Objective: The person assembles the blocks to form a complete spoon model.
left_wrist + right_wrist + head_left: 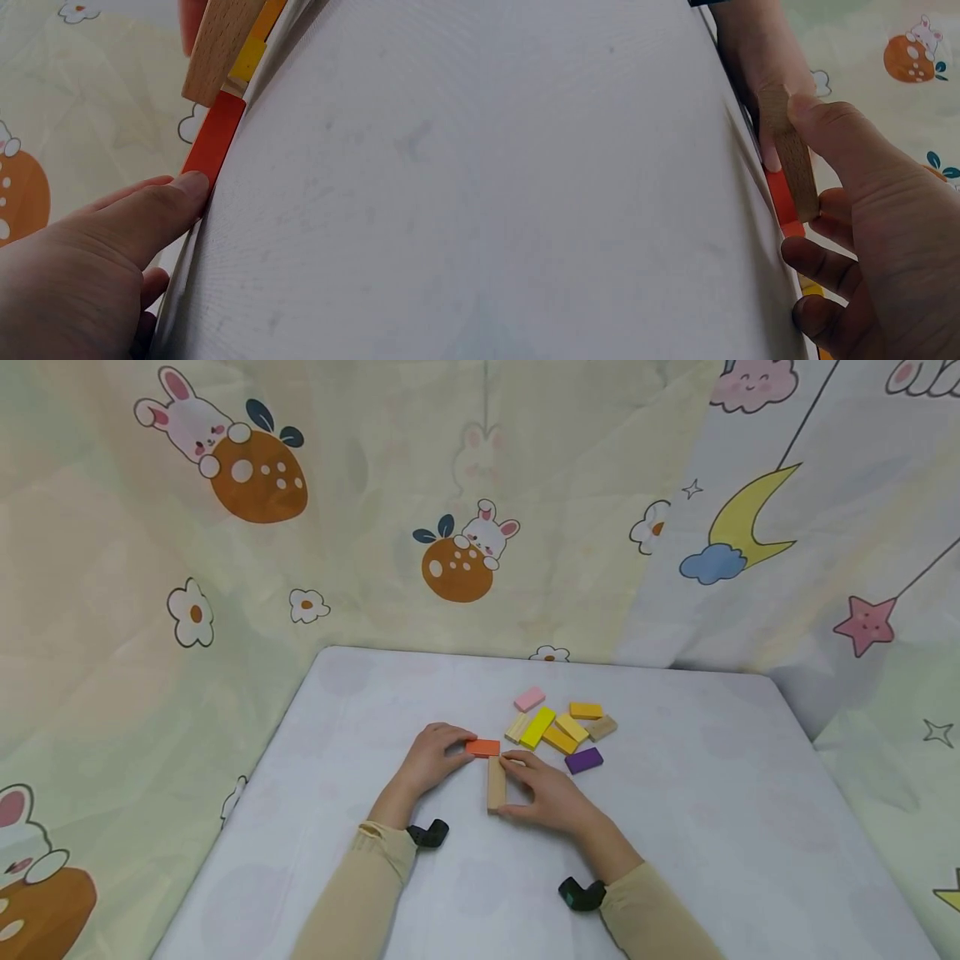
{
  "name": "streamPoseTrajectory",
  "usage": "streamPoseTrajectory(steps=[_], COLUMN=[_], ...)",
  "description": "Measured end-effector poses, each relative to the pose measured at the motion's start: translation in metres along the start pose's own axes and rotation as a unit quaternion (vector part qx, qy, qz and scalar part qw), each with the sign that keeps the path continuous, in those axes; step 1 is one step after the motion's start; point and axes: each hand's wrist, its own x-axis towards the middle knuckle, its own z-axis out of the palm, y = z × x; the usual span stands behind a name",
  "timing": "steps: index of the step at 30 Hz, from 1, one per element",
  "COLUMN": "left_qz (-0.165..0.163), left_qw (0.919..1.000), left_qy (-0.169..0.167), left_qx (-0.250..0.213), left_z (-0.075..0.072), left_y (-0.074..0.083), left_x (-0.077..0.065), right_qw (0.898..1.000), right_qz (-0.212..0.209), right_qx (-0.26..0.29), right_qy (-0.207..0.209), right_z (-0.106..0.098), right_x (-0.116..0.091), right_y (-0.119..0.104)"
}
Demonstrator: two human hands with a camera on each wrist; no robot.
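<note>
Tabletop (pixel 750 793), from where I stand: the left hand (pixel 433 758) pinches an orange block (pixel 483 747); the right hand (pixel 553 791) grips a wooden block (pixel 497 787) by its ends, the orange at its eleven o'clock. Seems early: loose blocks (pixel 572 727) lie untouched towards two o'clock.
</note>
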Motion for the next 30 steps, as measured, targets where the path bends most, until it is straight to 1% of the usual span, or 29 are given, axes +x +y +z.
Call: streamPoseTrajectory(steps=[5,11,17,20,23,30], left_qz=[0.007,0.004,0.003,-0.001,-0.010,-0.009], left_qw=[1.0000,0.9999,0.9998,0.9998,0.9998,0.9997], left_qy=[0.003,-0.004,0.000,-0.002,-0.009,-0.012], left_qx=[0.005,0.013,0.019,0.018,0.015,0.019], left_z=[0.002,0.004,0.004,0.003,0.002,-0.001], left_y=[-0.002,-0.003,-0.002,-0.001,0.000,0.001], left_x=[0.000,0.001,0.001,0.001,0.000,0.000], right_qw=[1.000,0.999,0.996,0.995,0.995,0.995], right_qz=[0.012,0.021,0.024,0.025,0.024,0.020], right_qx=[-0.005,-0.030,-0.076,-0.091,-0.091,-0.094], right_qy=[-0.013,-0.020,-0.030,-0.033,-0.033,-0.022], right_z=[0.004,0.009,0.014,0.014,0.014,0.016], right_x=[0.007,0.013,0.015,0.015,0.015,0.015], right_y=[-0.012,-0.020,-0.021,-0.022,-0.022,-0.020])
